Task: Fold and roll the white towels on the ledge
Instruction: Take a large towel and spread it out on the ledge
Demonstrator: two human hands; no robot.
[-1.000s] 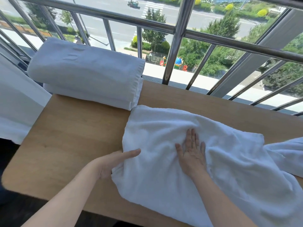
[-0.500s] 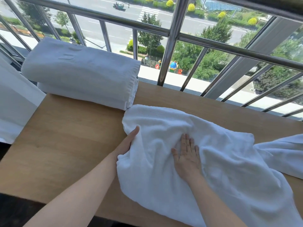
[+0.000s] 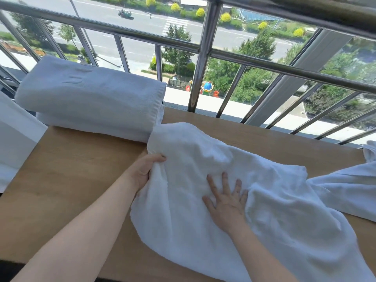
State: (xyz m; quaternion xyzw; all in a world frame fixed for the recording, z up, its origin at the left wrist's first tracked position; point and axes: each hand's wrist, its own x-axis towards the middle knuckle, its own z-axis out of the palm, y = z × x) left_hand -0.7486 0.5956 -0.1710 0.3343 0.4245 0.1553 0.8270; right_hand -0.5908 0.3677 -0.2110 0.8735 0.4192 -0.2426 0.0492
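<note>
Since a moment ago, the left hand (image 3: pixel 145 169) has slid up the towel's (image 3: pixel 203 210) left edge and now grips it, fingers curled round a bunched fold. The right hand (image 3: pixel 227 198) lies flat, fingers spread, pressing the cloth onto the wooden ledge (image 3: pixel 61 180). A folded towel (image 3: pixel 91 98) sits at the back left, just touching the loose one, beside the metal railing (image 3: pixel 200 64).

Both bare forearms reach forward, the left slanting in from the lower left corner, the right rising from the lower middle. The left hand (image 3: pixel 144 169) curls round the edge of a towel (image 3: pixel 193 151), thumb on top and the other fingers hidden beneath the cloth. The right hand (image 3: pixel 226 200) lies palm down, flat on the towel, its fingers (image 3: pixel 224 178) straight and spread.
</note>
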